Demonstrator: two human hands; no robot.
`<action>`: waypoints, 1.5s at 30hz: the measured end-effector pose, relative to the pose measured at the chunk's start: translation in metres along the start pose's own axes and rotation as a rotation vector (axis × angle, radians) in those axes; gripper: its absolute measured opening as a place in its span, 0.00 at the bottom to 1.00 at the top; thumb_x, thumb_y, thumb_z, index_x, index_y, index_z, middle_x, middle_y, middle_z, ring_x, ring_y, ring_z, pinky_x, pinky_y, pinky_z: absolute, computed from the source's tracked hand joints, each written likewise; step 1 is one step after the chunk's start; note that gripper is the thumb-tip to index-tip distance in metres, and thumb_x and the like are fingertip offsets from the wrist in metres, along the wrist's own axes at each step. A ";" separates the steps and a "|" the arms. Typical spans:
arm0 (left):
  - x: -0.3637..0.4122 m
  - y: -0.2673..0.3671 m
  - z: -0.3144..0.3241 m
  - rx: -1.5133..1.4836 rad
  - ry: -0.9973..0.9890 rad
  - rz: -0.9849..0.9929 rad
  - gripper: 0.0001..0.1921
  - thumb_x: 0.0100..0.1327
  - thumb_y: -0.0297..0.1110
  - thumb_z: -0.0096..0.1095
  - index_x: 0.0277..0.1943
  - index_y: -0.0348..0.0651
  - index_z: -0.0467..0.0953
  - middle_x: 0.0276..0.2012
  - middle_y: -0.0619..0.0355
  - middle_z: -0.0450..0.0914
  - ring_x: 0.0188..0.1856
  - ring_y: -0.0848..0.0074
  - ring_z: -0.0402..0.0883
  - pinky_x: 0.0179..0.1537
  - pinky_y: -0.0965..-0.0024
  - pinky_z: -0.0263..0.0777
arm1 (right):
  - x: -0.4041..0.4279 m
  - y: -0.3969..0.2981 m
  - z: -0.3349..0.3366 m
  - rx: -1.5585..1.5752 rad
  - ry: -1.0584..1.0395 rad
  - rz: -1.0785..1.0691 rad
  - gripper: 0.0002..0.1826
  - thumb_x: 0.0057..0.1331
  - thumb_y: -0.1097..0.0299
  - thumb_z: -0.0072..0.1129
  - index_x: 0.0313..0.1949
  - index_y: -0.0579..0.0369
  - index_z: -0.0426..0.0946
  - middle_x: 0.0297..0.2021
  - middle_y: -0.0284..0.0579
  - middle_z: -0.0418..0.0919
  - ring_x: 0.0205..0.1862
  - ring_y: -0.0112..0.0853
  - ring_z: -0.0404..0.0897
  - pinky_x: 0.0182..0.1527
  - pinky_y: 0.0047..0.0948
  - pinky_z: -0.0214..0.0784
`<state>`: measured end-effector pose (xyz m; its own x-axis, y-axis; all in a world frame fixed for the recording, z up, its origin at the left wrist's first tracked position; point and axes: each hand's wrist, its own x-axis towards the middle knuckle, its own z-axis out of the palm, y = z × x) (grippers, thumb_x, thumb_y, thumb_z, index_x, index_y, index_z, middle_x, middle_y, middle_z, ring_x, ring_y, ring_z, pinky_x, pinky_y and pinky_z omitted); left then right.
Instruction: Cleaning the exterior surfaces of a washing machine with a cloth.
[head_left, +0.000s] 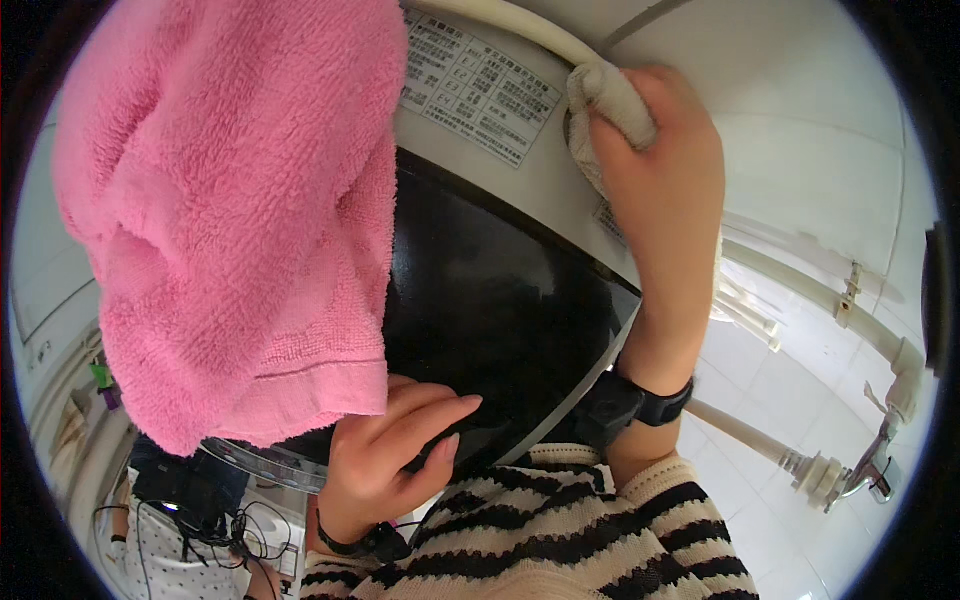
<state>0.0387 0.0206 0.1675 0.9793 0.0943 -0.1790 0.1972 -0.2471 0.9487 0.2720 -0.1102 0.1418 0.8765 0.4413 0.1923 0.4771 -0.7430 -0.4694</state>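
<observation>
My right hand is closed on a bunched white cloth. It presses the cloth to the back panel of a washing machine, beside a pale hose. My left hand rests at the near edge of the machine's glossy black lid. Its fingers are loosely bent, thumb apart, and nothing shows in them. A pink terry towel hangs close in front of the camera. The towel hides the left part of the lid and some of my left fingers.
A printed label is stuck on the panel. At the right, a pipe runs along the tiled wall to a metal tap. At lower left a person in a dotted garment stands near black equipment with tangled cables.
</observation>
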 end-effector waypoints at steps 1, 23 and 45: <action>-0.001 -0.002 -0.002 -0.008 0.002 -0.002 0.14 0.51 0.23 0.63 0.42 0.35 0.82 0.37 0.48 0.82 0.36 0.62 0.79 0.40 0.63 0.71 | -0.001 -0.001 0.001 -0.006 -0.006 -0.002 0.13 0.53 0.74 0.58 0.39 0.62 0.78 0.40 0.50 0.77 0.43 0.51 0.76 0.46 0.41 0.69; 0.001 -0.003 -0.009 0.108 -0.136 0.104 0.19 0.52 0.26 0.67 0.49 0.41 0.80 0.41 0.55 0.79 0.39 0.63 0.78 0.41 0.64 0.70 | -0.002 0.010 -0.033 -0.226 -0.095 -0.070 0.15 0.48 0.79 0.56 0.36 0.54 0.83 0.36 0.44 0.80 0.42 0.46 0.77 0.46 0.40 0.68; -0.027 -0.008 -0.013 0.110 -0.073 0.123 0.20 0.50 0.29 0.68 0.49 0.41 0.80 0.41 0.55 0.79 0.42 0.62 0.76 0.46 0.61 0.69 | -0.012 0.004 -0.004 -0.165 -0.133 -0.179 0.17 0.49 0.82 0.57 0.39 0.56 0.81 0.42 0.43 0.78 0.48 0.44 0.75 0.51 0.37 0.68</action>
<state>0.0105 0.0322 0.1681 0.9962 -0.0123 -0.0858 0.0758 -0.3566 0.9312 0.2637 -0.1202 0.1409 0.7665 0.6270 0.1391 0.6370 -0.7144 -0.2897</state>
